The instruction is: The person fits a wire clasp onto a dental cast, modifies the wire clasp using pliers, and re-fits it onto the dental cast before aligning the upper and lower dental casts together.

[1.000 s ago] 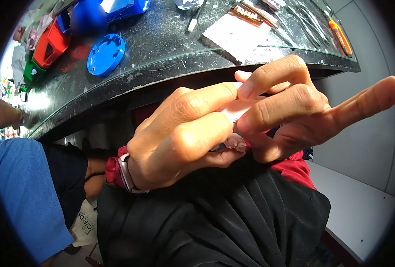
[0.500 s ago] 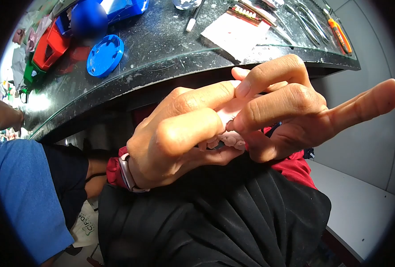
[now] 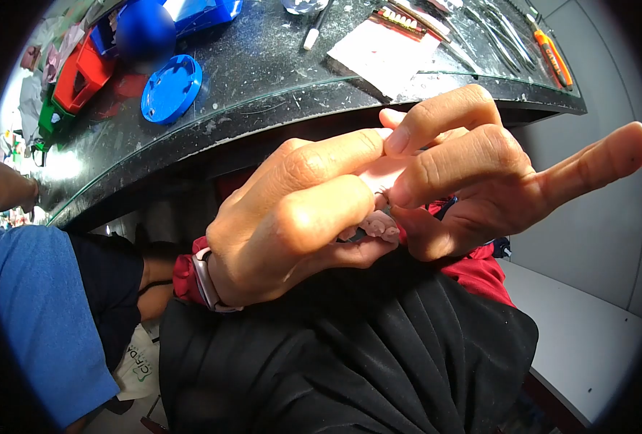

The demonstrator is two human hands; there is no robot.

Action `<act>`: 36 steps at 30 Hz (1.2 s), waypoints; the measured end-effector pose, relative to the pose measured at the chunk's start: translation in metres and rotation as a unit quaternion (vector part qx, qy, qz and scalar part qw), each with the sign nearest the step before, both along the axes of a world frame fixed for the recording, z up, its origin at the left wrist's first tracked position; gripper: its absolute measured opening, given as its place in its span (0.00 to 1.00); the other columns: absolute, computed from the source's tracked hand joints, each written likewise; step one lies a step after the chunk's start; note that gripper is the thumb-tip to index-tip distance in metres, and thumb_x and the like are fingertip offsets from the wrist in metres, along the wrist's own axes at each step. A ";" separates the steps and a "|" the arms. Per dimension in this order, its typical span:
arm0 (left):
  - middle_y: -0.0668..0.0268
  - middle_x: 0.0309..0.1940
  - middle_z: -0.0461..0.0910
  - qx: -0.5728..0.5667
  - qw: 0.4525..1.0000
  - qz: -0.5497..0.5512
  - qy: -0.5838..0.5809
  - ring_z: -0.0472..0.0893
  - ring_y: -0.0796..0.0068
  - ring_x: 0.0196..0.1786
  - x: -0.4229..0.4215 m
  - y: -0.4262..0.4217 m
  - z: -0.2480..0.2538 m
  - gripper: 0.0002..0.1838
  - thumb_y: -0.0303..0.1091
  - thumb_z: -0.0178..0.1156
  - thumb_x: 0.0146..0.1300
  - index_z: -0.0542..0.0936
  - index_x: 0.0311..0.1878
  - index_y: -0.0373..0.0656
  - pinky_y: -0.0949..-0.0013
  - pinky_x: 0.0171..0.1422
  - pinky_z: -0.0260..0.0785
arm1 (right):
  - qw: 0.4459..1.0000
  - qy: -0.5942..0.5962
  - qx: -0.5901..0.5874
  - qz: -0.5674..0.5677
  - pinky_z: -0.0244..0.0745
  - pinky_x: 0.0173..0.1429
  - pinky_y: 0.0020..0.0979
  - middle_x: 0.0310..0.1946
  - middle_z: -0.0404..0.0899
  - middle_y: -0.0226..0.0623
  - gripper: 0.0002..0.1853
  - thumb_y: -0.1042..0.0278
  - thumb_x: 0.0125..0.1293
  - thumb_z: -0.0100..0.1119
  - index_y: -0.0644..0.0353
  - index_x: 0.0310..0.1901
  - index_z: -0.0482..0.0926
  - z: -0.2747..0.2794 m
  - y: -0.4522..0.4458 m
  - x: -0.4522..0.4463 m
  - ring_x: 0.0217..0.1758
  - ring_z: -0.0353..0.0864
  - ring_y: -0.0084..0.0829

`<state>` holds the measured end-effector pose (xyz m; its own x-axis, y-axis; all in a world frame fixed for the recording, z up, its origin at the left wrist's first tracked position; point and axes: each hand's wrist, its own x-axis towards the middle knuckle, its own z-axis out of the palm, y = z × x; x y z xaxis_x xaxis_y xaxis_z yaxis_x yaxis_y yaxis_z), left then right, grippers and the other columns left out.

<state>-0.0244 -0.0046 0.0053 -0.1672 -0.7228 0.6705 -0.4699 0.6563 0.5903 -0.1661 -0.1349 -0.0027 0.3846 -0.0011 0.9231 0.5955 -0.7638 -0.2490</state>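
Note:
A pale pink dental model (image 3: 380, 226) with tooth shapes is held between both hands above my lap, largely covered by the fingers. My left hand (image 3: 295, 210) wraps round it from the left, its thumb beneath. My right hand (image 3: 473, 173) pinches at the model's right side with bent fingers, while one finger stretches out to the right. A small dark thin piece shows near the right fingertips, too small to make out.
On the black bench lie a blue round lid (image 3: 172, 89), a red bin (image 3: 83, 72), a white paper pad (image 3: 382, 54), a marker (image 3: 316, 32), metal tools (image 3: 498, 40) and an orange-handled cutter (image 3: 552, 59). A person in blue (image 3: 39, 311) is at the left.
The fingers of both hands have shifted slightly around the model. My left index finger moved back and then forward over it; the hold stays much the same.

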 end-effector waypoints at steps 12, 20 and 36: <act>0.43 0.50 0.75 -0.044 0.993 -0.032 0.107 0.81 0.52 0.48 -0.005 -0.005 -0.013 0.30 0.21 0.74 0.40 0.70 0.48 0.38 0.62 0.46 0.77 | 0.999 0.037 -0.028 -0.007 0.74 0.36 0.33 0.30 0.81 0.40 0.44 0.79 0.49 0.69 0.67 0.62 0.48 0.012 0.000 -0.007 0.34 0.79 0.39; 0.43 0.51 0.75 -0.020 0.990 -0.053 0.126 0.80 0.53 0.48 -0.004 -0.004 -0.011 0.30 0.19 0.73 0.42 0.69 0.48 0.38 0.63 0.44 0.77 | 0.998 -0.045 0.034 0.015 0.75 0.36 0.32 0.30 0.80 0.40 0.39 0.80 0.49 0.69 0.65 0.60 0.53 -0.008 0.004 0.011 0.34 0.79 0.38; 0.33 0.52 0.71 0.081 0.973 -0.106 0.189 0.79 0.44 0.49 0.005 0.001 -0.003 0.49 0.19 0.79 0.30 0.56 0.54 0.45 0.52 0.48 0.79 | 0.996 -0.051 0.080 0.002 0.77 0.35 0.33 0.31 0.76 0.44 0.50 0.79 0.51 0.69 0.54 0.66 0.39 -0.013 0.004 0.009 0.32 0.79 0.39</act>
